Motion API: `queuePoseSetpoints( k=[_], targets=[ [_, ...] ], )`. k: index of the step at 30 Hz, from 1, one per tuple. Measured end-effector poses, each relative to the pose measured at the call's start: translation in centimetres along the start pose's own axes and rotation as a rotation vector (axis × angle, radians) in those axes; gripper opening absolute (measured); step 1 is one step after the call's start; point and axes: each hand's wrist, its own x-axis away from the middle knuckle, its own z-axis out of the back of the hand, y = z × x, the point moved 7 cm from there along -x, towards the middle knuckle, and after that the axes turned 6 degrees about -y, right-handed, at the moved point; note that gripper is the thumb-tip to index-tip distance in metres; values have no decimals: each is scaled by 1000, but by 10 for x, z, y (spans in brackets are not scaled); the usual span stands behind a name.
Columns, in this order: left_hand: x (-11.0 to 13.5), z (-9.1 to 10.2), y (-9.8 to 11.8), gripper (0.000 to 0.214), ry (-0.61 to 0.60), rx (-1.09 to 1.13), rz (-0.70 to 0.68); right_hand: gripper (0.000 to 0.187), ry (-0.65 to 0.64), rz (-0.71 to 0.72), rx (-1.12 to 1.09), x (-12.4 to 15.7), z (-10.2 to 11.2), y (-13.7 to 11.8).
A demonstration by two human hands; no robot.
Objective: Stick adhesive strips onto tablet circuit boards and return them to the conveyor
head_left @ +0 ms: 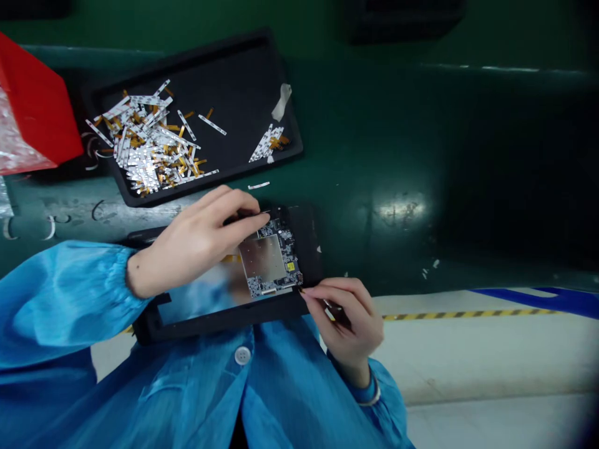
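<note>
A green-black circuit board with a large silver shield plate lies at the right end of a shiny, mirror-like panel. The panel sits in a black frame at the bench's front edge. My left hand reaches over the panel, thumb and fingers closed together at the board's upper edge; what is between them is hidden. At the board's lower right corner, my right hand pinches a tiny dark piece, too small to name, between thumb and forefinger. Its other fingers are curled.
Beyond my hands is a black tray with a heap of white strips with orange flex tails and a smaller bunch. One loose strip lies on the green bench. A red bin stands left.
</note>
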Motion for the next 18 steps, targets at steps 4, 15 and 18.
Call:
queuePoseSetpoints(
  k=[4,15,18],
  targets=[
    [13,-4,2,42,-88,-61,-102,24,7,-2,-6,0,1,2],
    [6,-2,12,36,-78,-193,-197,22,-17,-33,-33,-2,0,5],
    [6,-3,14,32,-78,-256,-200,21,-23,-34,-28,-2,0,5]
  ],
)
